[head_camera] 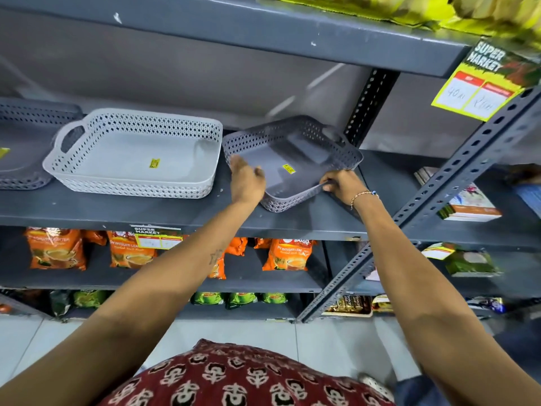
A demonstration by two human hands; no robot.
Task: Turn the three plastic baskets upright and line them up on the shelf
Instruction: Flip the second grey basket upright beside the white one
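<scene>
Three lattice-walled plastic baskets stand open side up on the grey metal shelf (pixel 123 213). A dark grey basket (pixel 17 148) sits at the far left, partly cut off. A light grey basket (pixel 131 153) with a yellow sticker stands in the middle. The third, a dark grey basket (pixel 295 153), lies skewed at the right with one corner toward the shelf's front edge. My left hand (pixel 247 183) rests against its left rim, fingers spread. My right hand (pixel 341 183) pinches its near right rim.
A perforated upright post (pixel 366 106) stands just behind the right basket, and a diagonal brace (pixel 456 177) crosses to its right. Boxes (pixel 465 203) lie on the shelf at right. Orange packets (pixel 55 247) fill the shelf below. A price tag (pixel 480 89) hangs overhead.
</scene>
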